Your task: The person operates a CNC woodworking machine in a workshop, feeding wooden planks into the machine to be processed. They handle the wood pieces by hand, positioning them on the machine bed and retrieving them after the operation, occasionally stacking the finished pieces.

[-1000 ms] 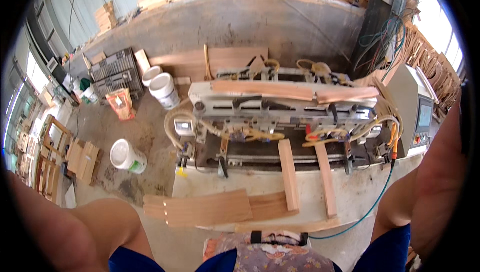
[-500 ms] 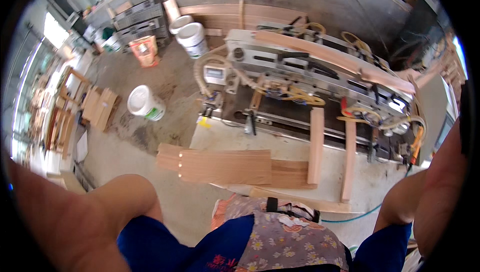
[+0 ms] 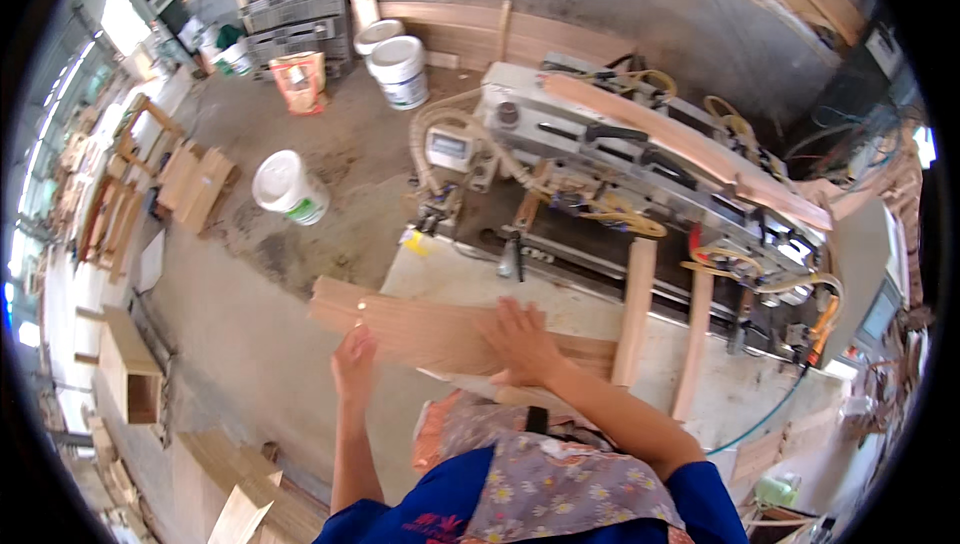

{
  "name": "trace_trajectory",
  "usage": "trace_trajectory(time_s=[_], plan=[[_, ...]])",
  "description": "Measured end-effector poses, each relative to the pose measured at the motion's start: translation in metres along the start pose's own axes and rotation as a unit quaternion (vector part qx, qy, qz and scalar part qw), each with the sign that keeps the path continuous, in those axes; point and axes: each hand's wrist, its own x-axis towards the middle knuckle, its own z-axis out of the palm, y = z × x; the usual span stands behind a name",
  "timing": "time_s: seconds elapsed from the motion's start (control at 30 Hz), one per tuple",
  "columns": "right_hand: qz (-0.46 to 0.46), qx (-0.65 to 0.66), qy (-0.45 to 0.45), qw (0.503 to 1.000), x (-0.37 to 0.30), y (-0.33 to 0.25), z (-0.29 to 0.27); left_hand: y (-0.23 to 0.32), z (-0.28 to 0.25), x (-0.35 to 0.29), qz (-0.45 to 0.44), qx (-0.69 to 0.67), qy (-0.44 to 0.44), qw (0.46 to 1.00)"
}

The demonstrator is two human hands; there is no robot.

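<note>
Hands on curved wooden boards [image 3: 440,329] stacked at near edge of machine table [image 3: 760,394]: right hand [image 3: 520,339] flat, fingers spread on top; left hand [image 3: 353,362] open under stack's left end. Best lifted level, both ends supported

Grey metal woodworking machine [image 3: 640,159] with hoses and cables at centre, long curved wooden strip [image 3: 690,149] lying along its top. Two narrow wooden slats [image 3: 634,312] leaning off its front edge. White plastic bucket [image 3: 286,187] standing alone on dusty concrete floor [image 3: 250,344]. Two more white buckets [image 3: 398,71] farther back, beside orange sack [image 3: 299,81]. Grey stacked crates [image 3: 300,14] behind.
</note>
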Motion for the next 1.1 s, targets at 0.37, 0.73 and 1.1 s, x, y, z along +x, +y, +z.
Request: trace_trajectory(time_s=[0.37,0.73,1.1], plan=[[0.102,0.233,-0.15,0.955,-0.01,-0.008,-0.049,0.061,-0.009,-0.001,0.088,-0.037,0.027,0.995],[-0.012,0.861,-0.134,0.491,-0.087,0.034,-0.138,0.167,0.094,0.008,0.06,-0.518,-0.252,0.815],[0.053,0.717,0.127,0.683,-0.11,0.066,-0.209,0.276,0.175,0.017,-0.067,-0.509,-0.388,0.766]])
